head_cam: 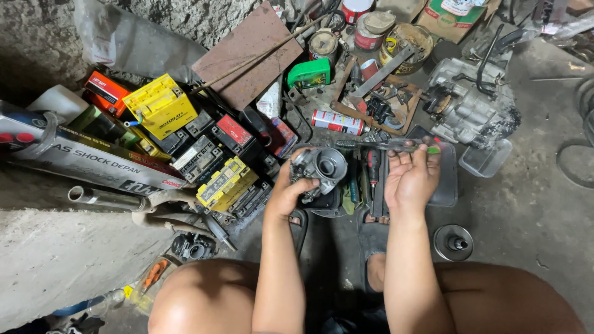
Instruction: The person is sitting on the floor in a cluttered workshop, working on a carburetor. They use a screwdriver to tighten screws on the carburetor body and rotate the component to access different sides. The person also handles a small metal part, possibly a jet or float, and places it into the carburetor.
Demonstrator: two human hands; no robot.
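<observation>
Bare knees frame the bottom of the view, above a stained grey concrete floor (532,210) where a small round metal disc part (453,242) lies just right of the right forearm. Both forearms reach forward from the knees. The left hand (289,193) is curled closed around the underside of a grey metal carburetor (318,168), thumb up against its side, holding it above a dark tray. The right hand (410,178) is turned palm up, fingers bent narrow around a screwdriver with a green handle tip (388,146), which lies level and points toward the carburetor, near it. Left of the hands, a heap of yellow and black batteries (204,154) crowds the floor against a rough concrete ledge. Farther off stand an engine casing (470,102), a clear plastic tub (486,159), tins and a rusty flat plate (247,52). Open floor remains only to the right.
</observation>
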